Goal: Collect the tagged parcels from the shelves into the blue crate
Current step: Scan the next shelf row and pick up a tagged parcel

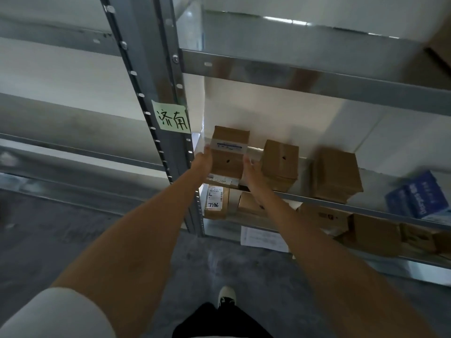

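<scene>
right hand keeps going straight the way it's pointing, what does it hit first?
The right hand points up and into the shelf, in the gap between the leftmost box and the middle box. It looks likeliest to meet the leftmost box's right side first; depth is unclear.

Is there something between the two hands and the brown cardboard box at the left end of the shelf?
Nothing visible. The left hand lies against the left side of the brown cardboard box with the white label band, and the right hand is at its right side, in the gap before the neighbouring plain cardboard box.

Brown cardboard parcel (pixel 229 152) — white label strip across it — upright at the shelf's (pixel 366 206) left end
</scene>
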{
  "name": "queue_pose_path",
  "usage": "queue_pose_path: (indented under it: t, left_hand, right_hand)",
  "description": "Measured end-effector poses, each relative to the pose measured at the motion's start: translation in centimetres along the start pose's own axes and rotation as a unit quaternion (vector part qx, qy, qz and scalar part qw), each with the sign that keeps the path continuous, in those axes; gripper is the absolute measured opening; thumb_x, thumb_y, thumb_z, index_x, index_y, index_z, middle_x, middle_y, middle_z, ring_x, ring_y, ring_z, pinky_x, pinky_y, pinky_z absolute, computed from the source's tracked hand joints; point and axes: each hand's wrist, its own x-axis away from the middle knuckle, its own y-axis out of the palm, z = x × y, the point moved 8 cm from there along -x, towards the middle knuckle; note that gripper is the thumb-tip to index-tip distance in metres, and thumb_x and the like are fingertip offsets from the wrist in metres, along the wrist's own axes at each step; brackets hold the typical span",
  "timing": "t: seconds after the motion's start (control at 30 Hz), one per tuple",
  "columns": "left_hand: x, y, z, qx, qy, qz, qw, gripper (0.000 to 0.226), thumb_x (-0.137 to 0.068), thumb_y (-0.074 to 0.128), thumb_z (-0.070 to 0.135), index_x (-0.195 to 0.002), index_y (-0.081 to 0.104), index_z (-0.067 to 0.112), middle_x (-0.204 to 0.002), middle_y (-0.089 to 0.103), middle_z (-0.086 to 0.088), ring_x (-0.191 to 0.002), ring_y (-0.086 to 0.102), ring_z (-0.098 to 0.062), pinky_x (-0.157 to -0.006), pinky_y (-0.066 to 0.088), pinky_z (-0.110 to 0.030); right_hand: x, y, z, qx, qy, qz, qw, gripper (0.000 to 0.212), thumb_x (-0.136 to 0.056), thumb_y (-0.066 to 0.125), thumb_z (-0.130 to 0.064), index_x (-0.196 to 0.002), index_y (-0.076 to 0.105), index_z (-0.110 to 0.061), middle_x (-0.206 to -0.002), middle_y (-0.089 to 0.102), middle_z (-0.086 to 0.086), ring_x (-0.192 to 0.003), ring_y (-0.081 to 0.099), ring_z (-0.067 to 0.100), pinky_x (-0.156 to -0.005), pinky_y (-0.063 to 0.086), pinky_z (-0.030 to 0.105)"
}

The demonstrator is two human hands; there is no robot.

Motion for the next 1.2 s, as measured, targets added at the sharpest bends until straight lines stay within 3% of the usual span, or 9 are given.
queue_pose_path:
  t: [0.1, 0.3, 0.53, 0.63, 0.77, 0.87, 0.97, 1.03, 1.2]
  left_hand:
    - [0.9, -0.1, 0.3, 0.048, -0.02, -0.002, 0.999, 0.063, -0.103, 0.017, 0.049, -0.14, 0.041, 0.003, -0.137, 0.049, -0.016, -0.126, 0.047, -0.03, -0.105, 0.035, -0.039]
    - [0.9, -1.6, 2.2, 0.192, 0.053, 0.033, 0.979, 0.043, -0.103, 0.028, 0.035, -0.123, 0.061, 0.016, -0.107, 0.063, 0.0, -0.081, 0.06, -0.009, -0.068, 0.05, -0.026]
    - [1.0, -1.2, 4.2, 0.236, 0.094, -0.011, 0.967, 0.027, -0.1, 0.041, 0.031, -0.112, 0.064, 0.022, -0.099, 0.067, 0.003, -0.095, 0.063, -0.019, -0.084, 0.055, -0.038]
    - [0.8, -1.3, 5.2, 0.255, 0.1, -0.038, 0.961, 0.021, -0.099, 0.045, 0.028, -0.104, 0.064, 0.021, -0.096, 0.066, 0.003, -0.091, 0.062, -0.014, -0.067, 0.052, -0.025]
    - [1.4, -1.3, 6.5, 0.273, 0.088, -0.073, 0.955, 0.02, -0.099, 0.047, 0.026, -0.102, 0.063, 0.016, -0.085, 0.065, 0.005, -0.07, 0.062, -0.005, -0.044, 0.046, -0.01]
    - [1.5, -1.9, 7.1, 0.26, 0.105, -0.065, 0.958, 0.03, -0.098, 0.044, 0.021, -0.122, 0.06, 0.014, -0.113, 0.063, 0.001, -0.089, 0.056, -0.003, -0.057, 0.045, -0.015]
    - [1.3, -1.6, 7.5, 0.244, 0.114, -0.094, 0.958, 0.025, -0.096, 0.045, 0.021, -0.112, 0.064, 0.022, -0.119, 0.064, 0.007, -0.108, 0.057, -0.011, -0.08, 0.045, -0.029]
    - [1.3, -1.1, 7.6, 0.207, 0.12, -0.116, 0.964, 0.024, -0.095, 0.044, 0.025, -0.108, 0.065, 0.027, -0.12, 0.065, 0.008, -0.116, 0.056, -0.018, -0.094, 0.044, -0.041]
    - [1.6, 0.8, 7.6, 0.151, 0.126, -0.155, 0.968, 0.035, -0.094, 0.036, 0.012, -0.123, 0.055, 0.015, -0.128, 0.058, -0.005, -0.117, 0.053, -0.02, -0.09, 0.044, -0.035]
  right_hand:
    - [-0.6, 0.3, -0.2, 0.012, -0.038, -0.013, 0.999, 0.06, -0.101, 0.023, -0.057, -0.134, 0.049, -0.014, -0.128, 0.059, 0.011, -0.119, 0.055, 0.026, -0.096, 0.043, 0.036]
    - [0.1, -1.7, -2.5, -0.086, -0.102, 0.06, 0.989, 0.037, -0.102, 0.04, -0.043, -0.124, 0.057, -0.018, -0.105, 0.061, -0.008, -0.092, 0.06, 0.003, -0.061, 0.044, 0.009]
    - [0.6, -3.6, -4.7, -0.119, -0.13, 0.133, 0.975, 0.027, -0.103, 0.041, -0.039, -0.096, 0.063, -0.024, -0.096, 0.069, -0.002, -0.084, 0.067, 0.007, -0.068, 0.054, 0.018]
    - [0.6, -4.0, -5.1, -0.147, -0.108, 0.135, 0.974, 0.04, -0.099, 0.046, -0.046, -0.123, 0.057, -0.016, -0.11, 0.067, 0.001, -0.094, 0.067, 0.01, -0.064, 0.054, 0.014]
    - [1.1, -5.0, -5.2, -0.192, -0.085, 0.122, 0.97, 0.034, -0.093, 0.057, -0.045, -0.113, 0.057, -0.019, -0.107, 0.067, -0.001, -0.096, 0.066, 0.012, -0.075, 0.054, 0.02]
    - [1.5, -5.5, -5.0, -0.194, -0.101, 0.077, 0.973, 0.054, -0.083, 0.071, -0.042, -0.123, 0.053, -0.011, -0.116, 0.065, 0.006, -0.106, 0.065, 0.023, -0.089, 0.054, 0.035]
    - [2.0, -6.0, -4.9, -0.167, -0.114, 0.063, 0.977, 0.054, -0.08, 0.076, -0.032, -0.125, 0.049, -0.018, -0.119, 0.066, 0.004, -0.106, 0.067, 0.022, -0.091, 0.054, 0.041]
    - [2.3, -6.8, -5.4, -0.159, -0.117, 0.092, 0.976, 0.043, -0.083, 0.073, -0.03, -0.12, 0.052, -0.025, -0.118, 0.067, 0.001, -0.106, 0.066, 0.019, -0.09, 0.055, 0.038]
    - [2.4, -9.3, -6.2, -0.087, -0.084, 0.233, 0.965, 0.041, -0.089, 0.062, -0.048, -0.111, 0.063, -0.014, -0.099, 0.068, -0.004, -0.089, 0.064, 0.008, -0.069, 0.047, 0.02]
